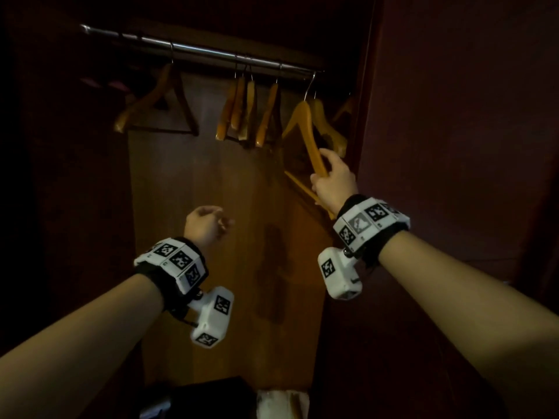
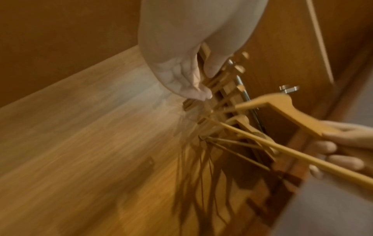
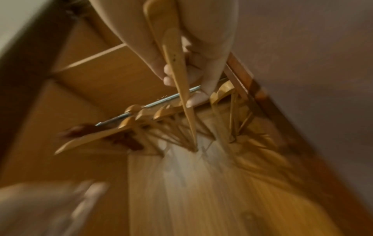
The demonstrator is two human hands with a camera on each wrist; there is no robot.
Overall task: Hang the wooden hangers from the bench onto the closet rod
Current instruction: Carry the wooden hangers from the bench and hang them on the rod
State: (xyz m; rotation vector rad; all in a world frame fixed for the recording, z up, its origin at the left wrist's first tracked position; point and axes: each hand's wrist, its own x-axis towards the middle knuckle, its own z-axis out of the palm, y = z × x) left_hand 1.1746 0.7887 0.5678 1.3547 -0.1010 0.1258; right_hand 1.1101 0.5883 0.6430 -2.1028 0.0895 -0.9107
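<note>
While the closet rod (image 1: 199,51) carries a row of wooden hangers (image 1: 242,113), we see the right hand (image 1: 332,176) grasping the lower arm of one more hanger (image 1: 305,128), whose hook sits at the rod's right end. The left hand (image 1: 205,223) hangs apart below, fingers loosely curled, holding nothing. The wooden back panel (image 1: 211,207) lies behind.
</note>
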